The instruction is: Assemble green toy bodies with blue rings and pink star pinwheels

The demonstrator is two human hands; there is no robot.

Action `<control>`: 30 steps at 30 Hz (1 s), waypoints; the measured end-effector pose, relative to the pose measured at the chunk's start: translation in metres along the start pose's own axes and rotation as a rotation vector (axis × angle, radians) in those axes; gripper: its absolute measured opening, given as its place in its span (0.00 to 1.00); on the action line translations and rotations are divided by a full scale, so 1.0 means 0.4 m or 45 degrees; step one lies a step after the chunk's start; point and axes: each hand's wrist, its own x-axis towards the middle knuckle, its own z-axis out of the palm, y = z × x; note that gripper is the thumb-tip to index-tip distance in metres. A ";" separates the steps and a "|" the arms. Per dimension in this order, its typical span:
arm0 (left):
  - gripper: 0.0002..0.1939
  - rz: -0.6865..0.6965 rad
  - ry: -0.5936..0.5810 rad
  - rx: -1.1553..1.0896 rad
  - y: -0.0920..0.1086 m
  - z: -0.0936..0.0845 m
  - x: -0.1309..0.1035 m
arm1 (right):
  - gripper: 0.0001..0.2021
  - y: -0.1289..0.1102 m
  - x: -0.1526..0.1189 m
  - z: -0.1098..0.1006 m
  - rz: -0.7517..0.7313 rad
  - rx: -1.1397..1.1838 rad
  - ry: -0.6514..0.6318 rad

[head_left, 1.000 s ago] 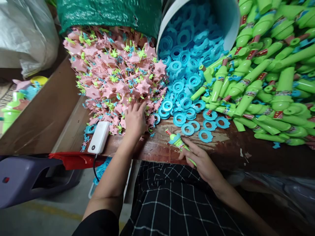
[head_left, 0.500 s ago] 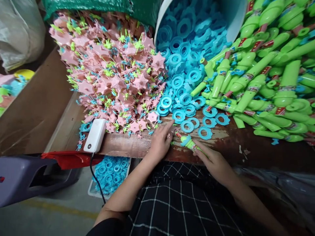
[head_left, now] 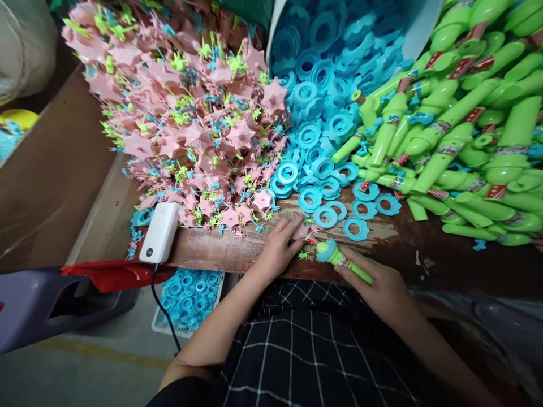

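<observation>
My right hand [head_left: 382, 285] grips a green toy handle [head_left: 344, 260] with a blue ring on its head, lying at the near edge of the worn wooden table [head_left: 237, 251]. My left hand [head_left: 278, 249] rests on the table just left of the handle's head, fingers on a small pink star piece [head_left: 302, 232]. A heap of pink stars [head_left: 190, 124] with green and blue bits lies beyond the left hand. Blue rings [head_left: 324, 135] spill out in the middle. Green handles [head_left: 462, 130] are piled at the right.
A white power bank [head_left: 159, 232] with a black cable sits at the table's left near edge. Below it a tray of blue rings [head_left: 189, 299] stands on the floor beside a grey plastic stool [head_left: 51, 302]. A white bucket [head_left: 419, 34] tips out the rings.
My left hand left the pink star heap and came right to the handle's head with a pink star. My right hand turned the handle slightly toward it.
</observation>
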 end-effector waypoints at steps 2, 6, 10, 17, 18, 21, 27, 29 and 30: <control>0.28 -0.029 0.002 -0.013 0.004 -0.002 0.001 | 0.23 -0.001 0.000 0.003 -0.017 -0.015 -0.012; 0.27 -0.033 -0.013 -0.053 0.009 -0.009 0.005 | 0.23 0.005 0.004 0.005 -0.042 -0.015 -0.019; 0.26 -0.030 -0.015 -0.059 0.001 -0.014 0.011 | 0.22 0.009 0.010 -0.001 -0.116 -0.069 -0.016; 0.25 -0.030 0.018 -0.110 -0.002 -0.015 0.016 | 0.23 -0.011 0.009 0.002 -0.302 -0.334 -0.023; 0.24 -0.037 0.018 -0.119 -0.001 -0.016 0.016 | 0.23 -0.015 0.008 0.002 -0.304 -0.336 -0.027; 0.24 -0.056 0.005 -0.118 0.002 -0.018 0.016 | 0.23 -0.024 0.005 -0.001 -0.294 -0.347 -0.018; 0.25 -0.079 0.000 -0.121 0.003 -0.017 0.015 | 0.22 -0.022 0.002 -0.004 -0.287 -0.340 -0.023; 0.25 -0.077 0.000 -0.139 0.004 -0.017 0.016 | 0.22 -0.025 0.006 -0.006 -0.278 -0.331 -0.044; 0.24 -0.076 -0.002 -0.146 0.004 -0.018 0.016 | 0.21 -0.029 0.008 -0.009 -0.278 -0.338 -0.057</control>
